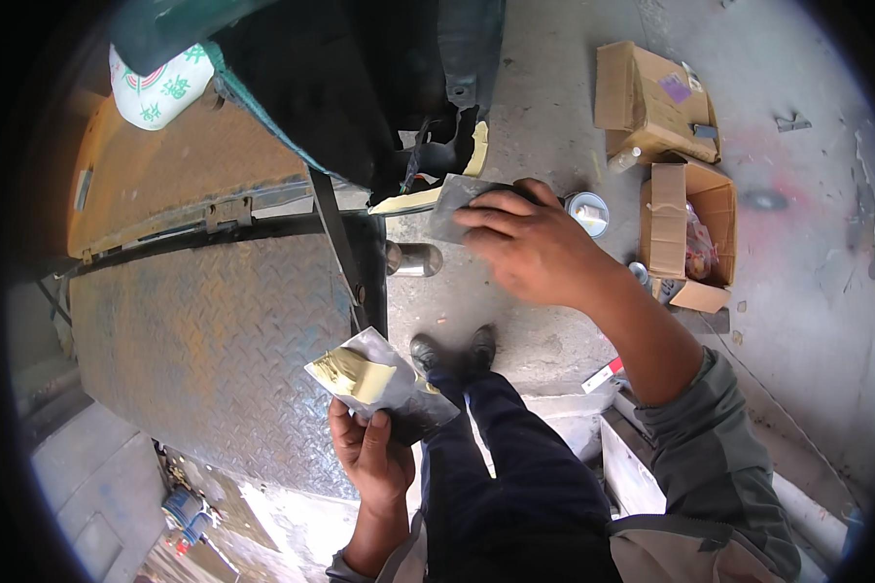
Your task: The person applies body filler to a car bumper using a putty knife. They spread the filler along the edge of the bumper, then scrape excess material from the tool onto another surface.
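Observation:
My left hand [371,459] grips the lower edge of a flat grey metal plate [413,410]. A thick lump of pale yellow putty [358,375] sits on its upper left part. My right hand [540,248] is closed on a thin grey putty spreader [451,206], fingers laid across it. The spreader is close to the lower edge of a large dark panel [297,92], where a strip of yellow putty [405,202] runs; whether they touch I cannot tell. More putty [479,146] coats the panel's edge beside a jagged opening with wires inside.
A rusty diamond-plate surface [214,340] lies at left, with a metal bar [338,243] slanting by its edge. Two cardboard boxes [671,107] [667,219] and an open can [587,214] stand on the floor at right. A white printed bag [160,87] is at upper left.

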`<act>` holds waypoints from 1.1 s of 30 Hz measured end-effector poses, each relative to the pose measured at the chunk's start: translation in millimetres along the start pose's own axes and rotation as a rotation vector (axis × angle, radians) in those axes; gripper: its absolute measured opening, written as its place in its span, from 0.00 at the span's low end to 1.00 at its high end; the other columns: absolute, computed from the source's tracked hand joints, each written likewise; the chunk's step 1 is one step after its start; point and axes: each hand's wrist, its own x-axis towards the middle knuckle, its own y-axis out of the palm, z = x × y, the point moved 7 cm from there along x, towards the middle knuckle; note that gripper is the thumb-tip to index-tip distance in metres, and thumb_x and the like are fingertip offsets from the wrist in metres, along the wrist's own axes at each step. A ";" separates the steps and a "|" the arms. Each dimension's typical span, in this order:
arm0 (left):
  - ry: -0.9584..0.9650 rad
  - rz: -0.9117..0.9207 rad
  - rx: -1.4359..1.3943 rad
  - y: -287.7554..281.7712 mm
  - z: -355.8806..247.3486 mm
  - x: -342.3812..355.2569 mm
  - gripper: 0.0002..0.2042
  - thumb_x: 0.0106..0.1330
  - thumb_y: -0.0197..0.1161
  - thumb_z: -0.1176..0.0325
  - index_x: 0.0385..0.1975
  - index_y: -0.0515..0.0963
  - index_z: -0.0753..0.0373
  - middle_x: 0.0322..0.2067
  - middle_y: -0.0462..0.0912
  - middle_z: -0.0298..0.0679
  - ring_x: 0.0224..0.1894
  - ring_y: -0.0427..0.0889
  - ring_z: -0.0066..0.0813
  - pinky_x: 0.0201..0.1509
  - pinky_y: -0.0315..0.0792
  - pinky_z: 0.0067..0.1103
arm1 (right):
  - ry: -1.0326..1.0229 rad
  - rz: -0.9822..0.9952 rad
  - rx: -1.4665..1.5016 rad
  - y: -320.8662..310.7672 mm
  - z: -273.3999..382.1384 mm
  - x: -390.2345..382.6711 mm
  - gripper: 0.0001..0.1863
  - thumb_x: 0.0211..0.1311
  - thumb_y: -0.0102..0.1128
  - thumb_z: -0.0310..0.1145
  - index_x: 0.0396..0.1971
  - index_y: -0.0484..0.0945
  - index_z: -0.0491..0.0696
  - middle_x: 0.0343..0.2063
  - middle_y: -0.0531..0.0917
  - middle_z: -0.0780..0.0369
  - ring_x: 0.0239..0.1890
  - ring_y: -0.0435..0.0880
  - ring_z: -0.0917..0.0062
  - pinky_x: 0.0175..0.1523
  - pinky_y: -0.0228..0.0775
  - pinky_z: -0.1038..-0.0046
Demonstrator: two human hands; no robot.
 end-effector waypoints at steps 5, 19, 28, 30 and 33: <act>0.019 0.063 0.013 -1.9 3.8 -0.1 0.26 0.64 0.55 0.82 0.64 0.61 0.65 0.52 0.75 0.40 0.55 0.73 0.30 0.65 0.62 0.28 | 0.006 0.054 -0.021 -7.1 -14.2 -5.9 0.16 0.49 0.59 0.28 0.41 0.82 0.50 0.54 0.80 0.67 0.59 0.72 0.76 0.62 0.55 0.64; -0.037 -0.019 -0.165 27.5 13.2 17.8 0.27 0.62 0.54 0.80 0.64 0.61 0.61 0.57 0.72 0.43 0.58 0.74 0.37 0.66 0.66 0.34 | 0.006 -0.103 1.239 -34.6 61.3 -52.5 0.14 0.57 0.66 0.29 0.44 0.79 0.46 0.53 0.80 0.56 0.57 0.76 0.62 0.65 0.62 0.57; 0.081 0.047 -0.095 17.9 -15.6 18.6 0.28 0.62 0.57 0.79 0.63 0.62 0.60 0.55 0.75 0.41 0.57 0.76 0.36 0.65 0.67 0.34 | 0.042 -0.103 0.183 -1.5 33.4 -32.8 0.15 0.50 0.63 0.30 0.41 0.80 0.52 0.56 0.78 0.66 0.60 0.72 0.73 0.62 0.57 0.59; 0.064 0.047 -0.095 15.5 -13.4 19.3 0.27 0.62 0.57 0.79 0.63 0.62 0.61 0.55 0.75 0.41 0.56 0.76 0.36 0.65 0.68 0.34 | 0.009 -0.081 0.089 -0.2 28.2 -13.5 0.15 0.47 0.63 0.28 0.40 0.80 0.52 0.56 0.77 0.67 0.60 0.71 0.73 0.62 0.57 0.59; 0.009 0.031 -0.107 4.4 -5.9 12.7 0.27 0.62 0.56 0.80 0.63 0.62 0.61 0.55 0.75 0.42 0.57 0.76 0.36 0.65 0.68 0.34 | -0.024 -0.051 0.031 4.3 26.5 5.8 0.15 0.47 0.62 0.27 0.38 0.81 0.52 0.56 0.77 0.67 0.61 0.70 0.74 0.63 0.55 0.58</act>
